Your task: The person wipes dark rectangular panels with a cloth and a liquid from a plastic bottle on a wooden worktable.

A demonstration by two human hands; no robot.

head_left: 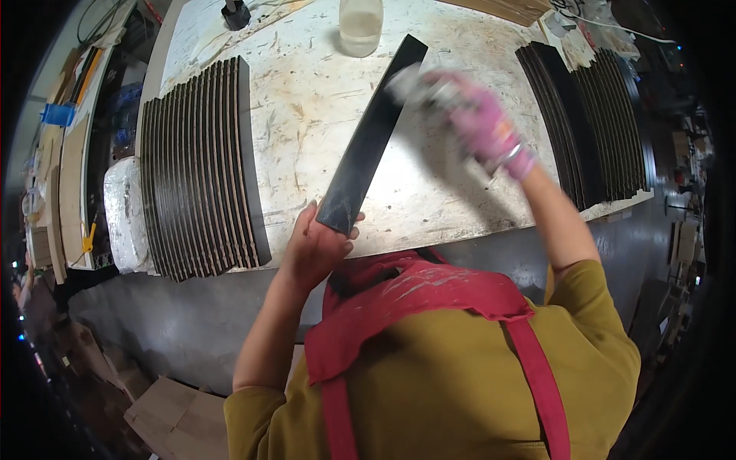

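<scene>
A long, flat black board [368,142] slants away from me above the white worktable. Its near end rests in my bare left hand [322,241], with the fingers wrapped round the underside and edges. My right hand [483,126], in a pink glove and smeared by motion, is closed on a greyish-white rag [414,86]. That rag is against or just over the right edge of the board's far half; the blur hides which. A glass jar [360,29] with cloudy pale liquid stands beyond the board's far end.
A long row of dark boards on edge [195,169] fills the table's left side, beside a plastic-wrapped white bundle [125,215]. More dark boards [586,126] stand at the right. A black cup-like holder [235,15] sits far left on the stained white tabletop [295,138].
</scene>
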